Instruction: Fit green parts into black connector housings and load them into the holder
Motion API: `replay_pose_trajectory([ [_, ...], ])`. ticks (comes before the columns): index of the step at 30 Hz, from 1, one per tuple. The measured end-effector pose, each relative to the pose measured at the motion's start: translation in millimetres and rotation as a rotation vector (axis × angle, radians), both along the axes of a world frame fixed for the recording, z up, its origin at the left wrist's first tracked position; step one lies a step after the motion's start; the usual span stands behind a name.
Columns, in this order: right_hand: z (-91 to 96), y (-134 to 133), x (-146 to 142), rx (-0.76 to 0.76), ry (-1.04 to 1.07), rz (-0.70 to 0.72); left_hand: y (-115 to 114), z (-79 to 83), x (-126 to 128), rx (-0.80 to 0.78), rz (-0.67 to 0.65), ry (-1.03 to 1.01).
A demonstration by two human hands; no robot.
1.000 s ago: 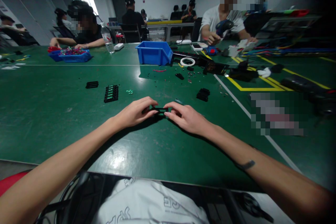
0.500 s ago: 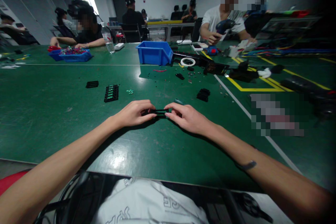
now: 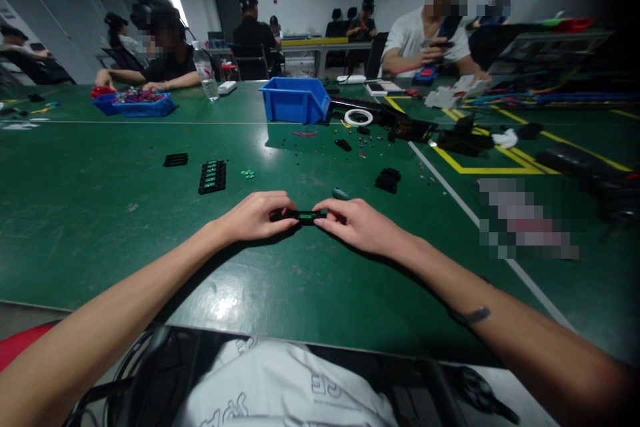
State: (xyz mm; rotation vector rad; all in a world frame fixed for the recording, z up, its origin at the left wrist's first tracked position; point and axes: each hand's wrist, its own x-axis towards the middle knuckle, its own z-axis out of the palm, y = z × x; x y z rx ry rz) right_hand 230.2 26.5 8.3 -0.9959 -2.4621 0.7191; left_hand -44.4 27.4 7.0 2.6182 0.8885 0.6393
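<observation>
Between my hands is a small black plastic housing (image 3: pixel 306 217) with a green circuit board showing in its middle. My left hand (image 3: pixel 263 215) pinches its left end between thumb and fingers. The right end is pinched by my right hand (image 3: pixel 353 221); my fingers cover both ends. Just behind my right hand lies a dark green, rounded object (image 3: pixel 341 193). Farther left sits a row of black housings (image 3: pixel 213 177) with green boards in them, beside a little pile of small green boards (image 3: pixel 248 174).
Black parts lie at left (image 3: pixel 176 160) and at right (image 3: pixel 388 180). A blue bin (image 3: pixel 293 101) stands at the back, near a white ring (image 3: pixel 358 118) and scattered small pieces. Across the green table (image 3: pixel 150 240), one co-worker holds a blue-and-black power drill (image 3: pixel 431 67).
The black housing between my fingers has turned, so its green board now shows where an open black frame was seen. My hands have barely moved. The co-worker's drill has lifted and tilted.
</observation>
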Motion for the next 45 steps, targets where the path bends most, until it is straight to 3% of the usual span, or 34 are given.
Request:
replay_pose_trajectory([
  [45, 2.5, -1.2, -3.6, -0.098, -0.06, -0.074, 0.8, -0.2, 1.4, -0.026, -0.015, 0.041],
])
